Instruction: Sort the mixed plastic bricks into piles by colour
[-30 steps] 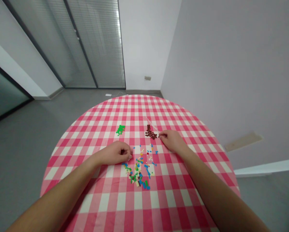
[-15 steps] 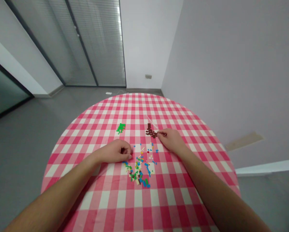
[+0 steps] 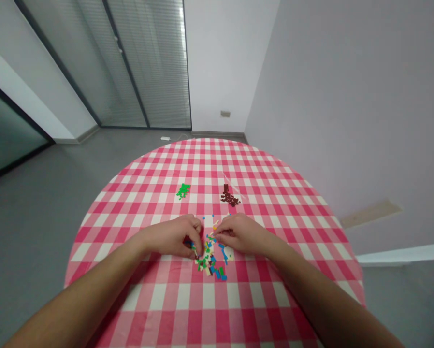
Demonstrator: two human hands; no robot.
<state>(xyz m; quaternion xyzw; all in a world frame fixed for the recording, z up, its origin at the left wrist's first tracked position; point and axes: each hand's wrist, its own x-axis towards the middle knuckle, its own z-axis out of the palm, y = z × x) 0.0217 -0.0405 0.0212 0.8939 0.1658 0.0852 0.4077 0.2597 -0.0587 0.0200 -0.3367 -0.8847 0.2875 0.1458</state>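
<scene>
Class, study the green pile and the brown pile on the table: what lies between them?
Only the checked tablecloth shows between the green pile and the brown pile, as seen in the head view.

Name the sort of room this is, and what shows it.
Probably an office or meeting room, though I can't be sure: dark-framed glass panels with blinds, a plain grey floor and bare pale walls.

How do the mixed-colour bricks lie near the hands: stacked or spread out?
Spread out: the mixed-colour bricks lie loosely scattered on the checked tablecloth, with the left hand and right hand among them.
</scene>
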